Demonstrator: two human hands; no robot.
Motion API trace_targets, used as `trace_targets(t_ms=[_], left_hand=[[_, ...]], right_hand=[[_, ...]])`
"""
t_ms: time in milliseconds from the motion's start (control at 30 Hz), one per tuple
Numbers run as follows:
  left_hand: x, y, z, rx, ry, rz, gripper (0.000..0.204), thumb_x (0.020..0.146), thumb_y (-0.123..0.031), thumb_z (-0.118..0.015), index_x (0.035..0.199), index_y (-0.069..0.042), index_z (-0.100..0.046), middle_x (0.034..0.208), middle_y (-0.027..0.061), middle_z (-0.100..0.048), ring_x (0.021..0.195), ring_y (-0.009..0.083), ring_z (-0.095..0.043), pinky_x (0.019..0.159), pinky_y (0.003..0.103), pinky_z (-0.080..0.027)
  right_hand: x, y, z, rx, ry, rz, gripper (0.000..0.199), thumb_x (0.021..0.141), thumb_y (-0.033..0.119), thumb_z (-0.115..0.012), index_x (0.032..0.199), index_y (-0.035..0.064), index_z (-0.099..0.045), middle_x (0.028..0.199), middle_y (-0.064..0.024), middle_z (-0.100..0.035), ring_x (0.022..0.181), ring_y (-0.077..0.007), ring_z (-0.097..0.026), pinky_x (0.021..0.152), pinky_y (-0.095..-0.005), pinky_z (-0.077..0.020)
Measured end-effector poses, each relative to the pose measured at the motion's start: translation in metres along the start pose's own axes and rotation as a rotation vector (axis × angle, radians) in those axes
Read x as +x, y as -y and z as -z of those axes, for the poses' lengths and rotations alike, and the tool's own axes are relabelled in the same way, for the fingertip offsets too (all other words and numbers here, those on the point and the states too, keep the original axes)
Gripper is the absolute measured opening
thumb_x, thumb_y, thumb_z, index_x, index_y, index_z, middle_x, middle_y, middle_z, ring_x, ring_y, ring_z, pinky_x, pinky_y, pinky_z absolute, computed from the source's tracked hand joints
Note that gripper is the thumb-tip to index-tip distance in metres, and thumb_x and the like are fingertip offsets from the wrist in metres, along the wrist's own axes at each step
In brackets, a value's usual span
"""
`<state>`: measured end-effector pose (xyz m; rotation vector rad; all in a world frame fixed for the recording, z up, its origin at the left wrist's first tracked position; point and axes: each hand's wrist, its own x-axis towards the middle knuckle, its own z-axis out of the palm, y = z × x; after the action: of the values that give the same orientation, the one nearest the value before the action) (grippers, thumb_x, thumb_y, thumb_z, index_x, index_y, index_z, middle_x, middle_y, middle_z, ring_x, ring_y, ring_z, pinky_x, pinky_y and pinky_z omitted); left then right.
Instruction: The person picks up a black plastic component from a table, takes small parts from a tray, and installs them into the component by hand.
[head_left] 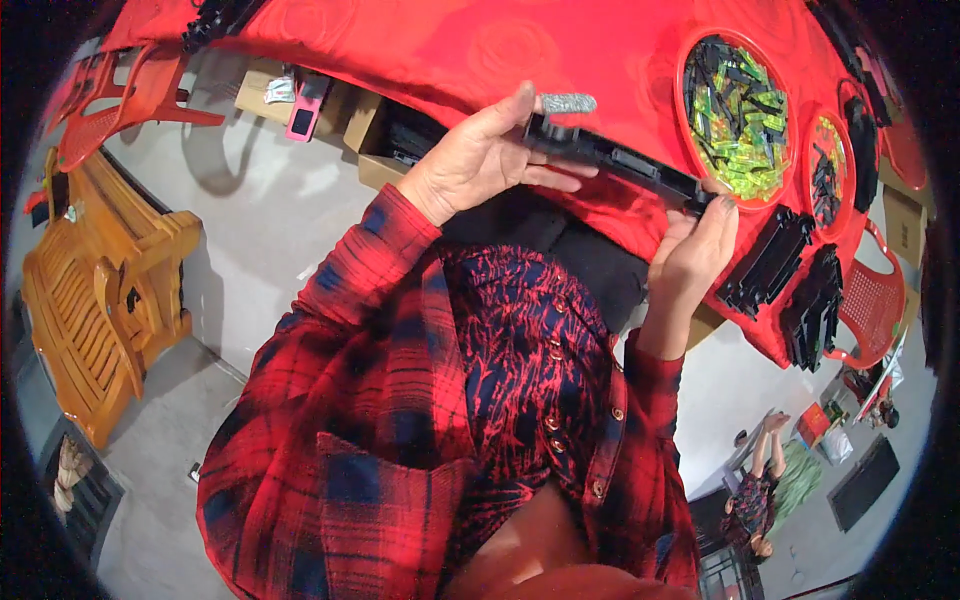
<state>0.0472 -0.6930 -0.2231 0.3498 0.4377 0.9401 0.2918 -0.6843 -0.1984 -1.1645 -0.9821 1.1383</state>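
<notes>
I hold a long, narrow black plastic part [640, 167] in front of me at the table's near edge, slanting down to the right. My left hand [480, 155] is closed round its left end, with some fingers stretched beneath it. A grey speckled wrap [567, 103] shows at that hand's fingertips. My right hand [697, 240] pinches the right end between thumb and fingers. Beyond it stands a red-rimmed oval basket [683, 100] holding small yellow-green and black pieces [740, 120]. What the fingers cover on the part is hidden.
A red cloth covers the table [590, 45]. A smaller red basket [848, 165] and stacks of black strips [768, 262] lie at its right. Cardboard boxes [375, 172] stand under the table. A wooden bench [110, 290] and red chairs [125, 110] are left; another person [757, 500] is lower right.
</notes>
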Motion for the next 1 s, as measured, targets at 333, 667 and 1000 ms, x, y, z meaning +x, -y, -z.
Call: trace_targets(t_ms=[333,667,1000], left_hand=[[0.024,0.039,-0.026,-0.032,-0.327,-0.417,0.030,0.099,-0.018,-0.056,0.126,-0.009,-0.048,0.129,0.0159,-0.057,0.119,0.0293,-0.057,0.101,0.046,-0.046],[0.023,0.038,-0.040,0.210,-0.498,-0.384,0.023,0.102,-0.016,-0.046,0.123,-0.006,-0.045,0.116,0.0121,-0.060,0.096,0.0215,-0.064,0.081,0.035,-0.055],[0.013,0.032,-0.042,0.523,-0.495,-0.373,0.028,0.105,-0.020,-0.042,0.128,-0.003,-0.046,0.109,0.0071,-0.061,0.089,0.0122,-0.062,0.075,0.028,-0.053]], right_hand=[[-0.047,-0.009,-0.038,-0.402,0.143,0.001,0.017,0.103,0.006,-0.044,0.115,-0.0055,-0.046,0.100,-0.0141,-0.055,0.078,-0.0184,-0.065,0.071,-0.0294,-0.0555],[-0.065,-0.005,-0.042,-0.806,0.555,0.240,0.063,0.082,0.000,-0.072,0.135,-0.0050,-0.038,0.131,-0.0237,-0.043,0.119,-0.0374,-0.047,0.097,-0.0419,-0.0452],[-0.058,0.004,-0.034,-0.658,0.723,-0.005,0.068,0.077,-0.010,-0.068,0.138,-0.0034,-0.037,0.132,-0.0215,-0.042,0.099,-0.0267,-0.059,0.087,-0.0352,-0.0516]])
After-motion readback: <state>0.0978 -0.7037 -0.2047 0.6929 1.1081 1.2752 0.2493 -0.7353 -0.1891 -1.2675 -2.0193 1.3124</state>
